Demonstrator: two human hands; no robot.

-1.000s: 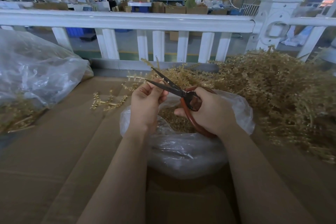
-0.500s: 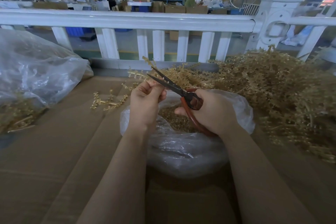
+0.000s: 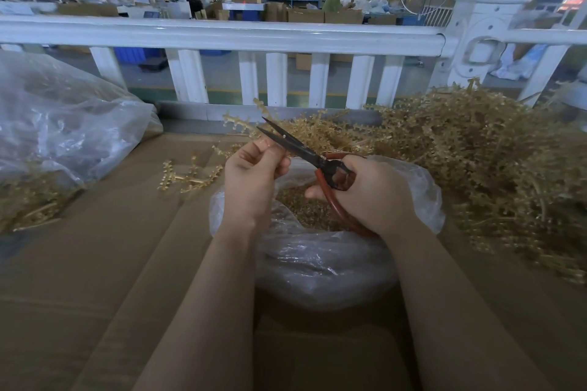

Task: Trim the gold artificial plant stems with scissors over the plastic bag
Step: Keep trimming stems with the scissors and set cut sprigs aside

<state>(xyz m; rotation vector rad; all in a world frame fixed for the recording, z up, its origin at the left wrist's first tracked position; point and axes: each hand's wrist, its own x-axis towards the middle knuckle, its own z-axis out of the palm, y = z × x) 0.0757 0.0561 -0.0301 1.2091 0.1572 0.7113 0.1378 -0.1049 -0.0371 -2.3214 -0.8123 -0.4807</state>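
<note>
The left hand [image 3: 254, 178] pinches a gold stem [image 3: 241, 124] in its fingers [image 3: 270, 149]; the right hand [image 3: 371, 194] grips scissors [image 3: 305, 152], blades parted just beyond those fingers, above the plastic bag [image 3: 317, 263].

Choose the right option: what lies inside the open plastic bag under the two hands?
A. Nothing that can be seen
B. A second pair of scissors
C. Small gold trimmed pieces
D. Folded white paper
C: through the open mouth of the plastic bag, below the left hand and the right hand that grips the scissors, a heap of small gold trimmed pieces shows.
</note>
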